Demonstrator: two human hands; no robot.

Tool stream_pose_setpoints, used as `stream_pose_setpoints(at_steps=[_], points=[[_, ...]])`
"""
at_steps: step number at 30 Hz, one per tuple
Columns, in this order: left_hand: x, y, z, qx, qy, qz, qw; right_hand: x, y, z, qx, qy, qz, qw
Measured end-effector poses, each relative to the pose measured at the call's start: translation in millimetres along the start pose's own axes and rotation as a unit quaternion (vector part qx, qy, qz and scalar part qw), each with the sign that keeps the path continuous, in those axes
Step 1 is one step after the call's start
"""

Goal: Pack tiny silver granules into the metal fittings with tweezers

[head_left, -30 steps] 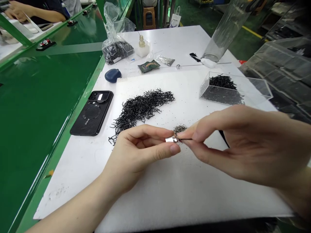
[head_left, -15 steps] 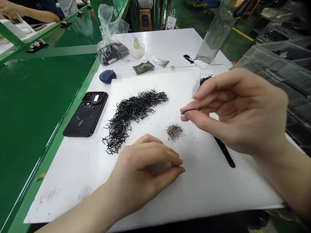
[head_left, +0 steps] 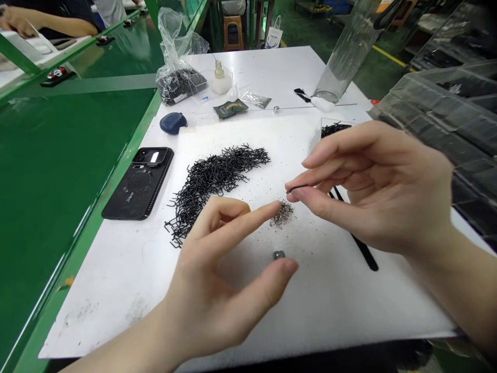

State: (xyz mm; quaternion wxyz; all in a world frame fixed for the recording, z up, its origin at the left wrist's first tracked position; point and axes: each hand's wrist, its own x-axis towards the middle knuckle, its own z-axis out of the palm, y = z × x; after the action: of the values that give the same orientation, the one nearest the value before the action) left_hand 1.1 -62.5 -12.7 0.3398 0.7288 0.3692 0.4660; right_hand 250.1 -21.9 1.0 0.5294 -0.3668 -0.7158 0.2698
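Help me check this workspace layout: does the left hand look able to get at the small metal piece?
Likely yes: the left hand looks free, thumb and index finger apart, and the small metal piece shows just beyond the thumb, with nothing visible blocking it.

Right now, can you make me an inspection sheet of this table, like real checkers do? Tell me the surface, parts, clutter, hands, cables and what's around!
Surface: white sheet on a table, smudged near its left corner.
Parts: pile of bent black pieces; pile of tiny grains; small metal piece, partly hidden by the left thumb.
Clutter: phone, blue case, green packet, black tweezers partly covered.
Hands: left hand open, its hold on the metal piece unclear; right hand pinches a thin black piece.
Cables: nothing seen.
Surroundings: co-worker's hand, brown stool.
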Motion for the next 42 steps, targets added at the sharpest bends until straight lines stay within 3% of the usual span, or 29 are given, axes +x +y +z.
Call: stream_pose_setpoints(at_steps=[12, 21, 27, 30, 33, 35, 38, 42], points=[[1, 2, -7.4, -0.060, -0.048, -0.013, 0.997, -4, -5, 6, -0.007, -0.005, 0.001, 1.000], [4, -2, -11.5, -0.015, -0.078, -0.023, 0.997, -5, -9, 6, 0.001, -0.011, 0.001, 1.000], [4, -7, -8.3, -0.031, -0.068, -0.051, 0.996, -1, -8, 7, -0.042, 0.023, -0.022, 0.999], [3, -11, -8.1, -0.044, -0.053, -0.091, 0.993, 10, -5, -7, -0.091, 0.078, -0.008, 0.993], [-1, -14, -7.0, -0.028, -0.062, -0.084, 0.994, 28, 5, -37, -0.150, 0.148, 0.015, 0.977], [-5, -13, -4.4, -0.004, -0.074, -0.070, 0.995, 38, 14, -60, -0.192, 0.162, 0.048, 0.967], [-9, -8, 1.4, 0.040, -0.096, -0.044, 0.994, 45, 28, -86, -0.253, 0.135, 0.108, 0.952], [-8, -2, 6.9, 0.100, -0.120, -0.006, 0.988, 45, 38, -97, -0.296, 0.098, 0.161, 0.936]])
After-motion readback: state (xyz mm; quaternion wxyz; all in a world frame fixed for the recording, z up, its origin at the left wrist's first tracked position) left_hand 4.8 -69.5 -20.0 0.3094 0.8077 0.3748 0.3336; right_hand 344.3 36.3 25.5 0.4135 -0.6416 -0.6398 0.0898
